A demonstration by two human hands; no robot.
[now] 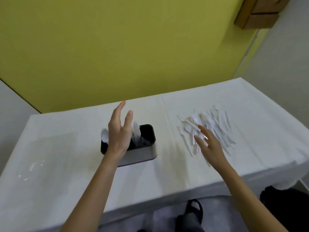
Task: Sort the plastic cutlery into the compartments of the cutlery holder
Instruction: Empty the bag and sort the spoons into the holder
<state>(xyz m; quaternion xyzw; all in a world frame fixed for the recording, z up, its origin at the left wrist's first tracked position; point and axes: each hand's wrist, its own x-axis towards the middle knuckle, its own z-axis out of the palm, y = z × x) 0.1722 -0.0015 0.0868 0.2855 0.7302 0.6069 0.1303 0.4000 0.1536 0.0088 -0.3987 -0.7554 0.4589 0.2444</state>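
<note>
Tablecloth (167, 171) spans between cutlery holder (142, 155) and cutlery pile (215, 126), well apart.

I get a single view, from a wide-angle camera worn on the person's head. It stands at the near edge of the white-clothed table (66, 164) and faces forward and down across it to the yellow-green wall (117, 47) behind the far edge. It sits close: the left hand (119, 133) and right hand (209, 148) reach in from below. Both far corners are in frame.
</note>
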